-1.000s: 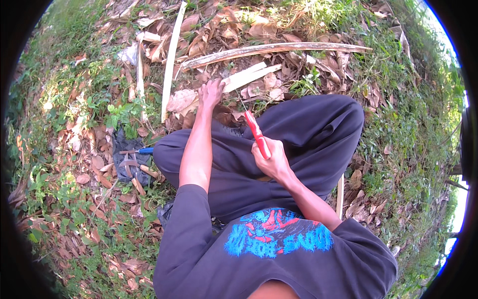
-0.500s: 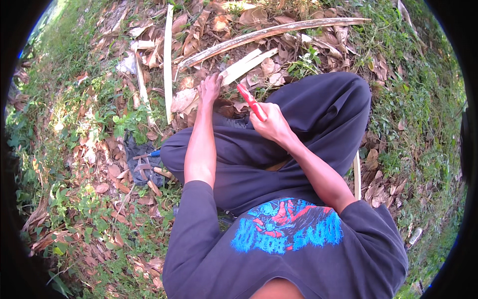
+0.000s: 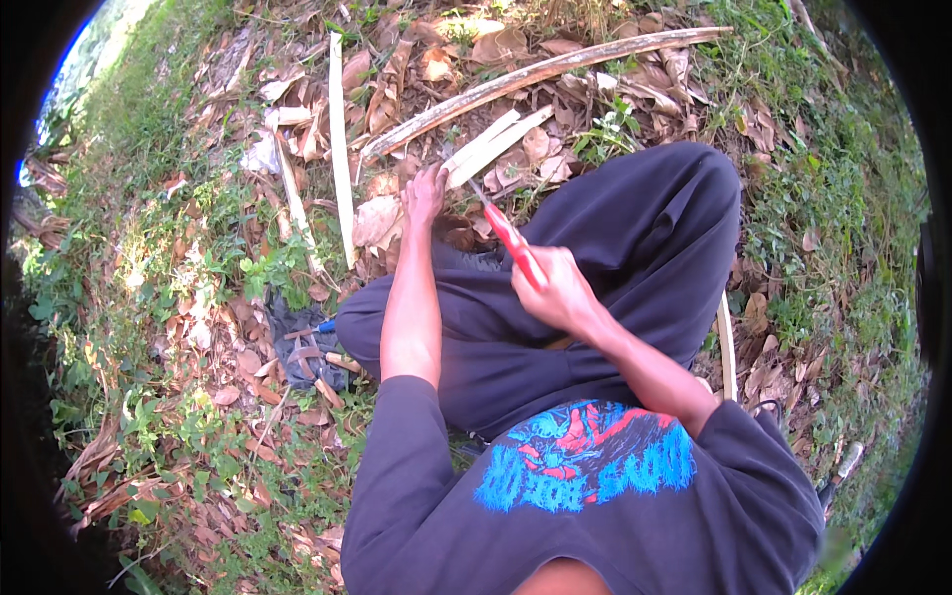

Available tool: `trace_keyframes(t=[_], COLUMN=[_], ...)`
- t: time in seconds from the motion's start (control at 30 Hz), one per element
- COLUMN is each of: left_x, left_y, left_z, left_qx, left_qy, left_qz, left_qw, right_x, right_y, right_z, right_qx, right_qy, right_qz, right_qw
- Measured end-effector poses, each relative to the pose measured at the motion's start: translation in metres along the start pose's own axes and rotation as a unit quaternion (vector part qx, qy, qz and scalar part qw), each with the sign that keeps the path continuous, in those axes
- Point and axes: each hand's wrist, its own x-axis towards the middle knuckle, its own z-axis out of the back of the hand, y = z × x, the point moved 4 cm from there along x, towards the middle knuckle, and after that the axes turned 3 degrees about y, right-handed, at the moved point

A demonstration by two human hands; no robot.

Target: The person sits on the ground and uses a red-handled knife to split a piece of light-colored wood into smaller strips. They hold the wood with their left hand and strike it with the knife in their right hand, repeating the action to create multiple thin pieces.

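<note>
We sit cross-legged on ground covered with dry brown leaves and grass point(image 3: 149, 297), our dark trousers point(image 3: 615, 248) filling the middle of the view. Our left hand point(image 3: 426, 193) reaches forward past the knee, fingers curled down onto the near end of a pale split strip of wood point(image 3: 496, 144) that lies among the leaves; whether the fingers grip it or only press on it we cannot tell, since the palm faces away. Our right hand point(image 3: 560, 288) is closed in a fist around the red handle of a knife point(image 3: 511, 238), whose thin grey blade points up and forward toward the same strip, its tip just beside our left hand. The knife hangs over our right thigh, tilted, with the handle end low in the fist.

Beyond the strip, a long curved grey-brown branch point(image 3: 555, 69) runs across the top of the view. To its left, a narrow pale slat of wood point(image 3: 339, 149) lies nearly straight toward us, and a second, thinner slat point(image 3: 293, 198) lies just beside it. A dark grey cloth bundle point(image 3: 297, 342) with a small blue-handled tool on it sits on the leaves near our left knee. Another thin pale stick point(image 3: 727, 337) shows beside our right leg.
</note>
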Motion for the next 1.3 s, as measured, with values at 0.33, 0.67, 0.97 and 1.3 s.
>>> trace_keyframes(t=[0.33,0.67,0.97,1.3], left_x=[-0.003,-0.002,0.006,0.0], left_y=[-0.006,0.002,0.004,-0.008], left_z=[0.002,-0.003,-0.001,-0.002], left_qx=[0.013,-0.005,0.003,0.013], left_qy=[-0.01,-0.006,0.028,0.025], left_qz=[-0.001,-0.016,-0.003,-0.004], left_qw=[1.0,1.0,1.0,1.0], right_x=[-0.005,0.019,0.005,-0.014], right_y=[0.007,-0.011,-0.007,-0.007], right_z=[-0.002,0.005,0.006,0.008], right_qx=[0.006,-0.016,0.025,0.029], right_qy=[-0.011,0.0,-0.018,-0.031], right_qz=[0.015,-0.016,-0.01,-0.024], right_qw=[1.0,1.0,0.999,0.999])
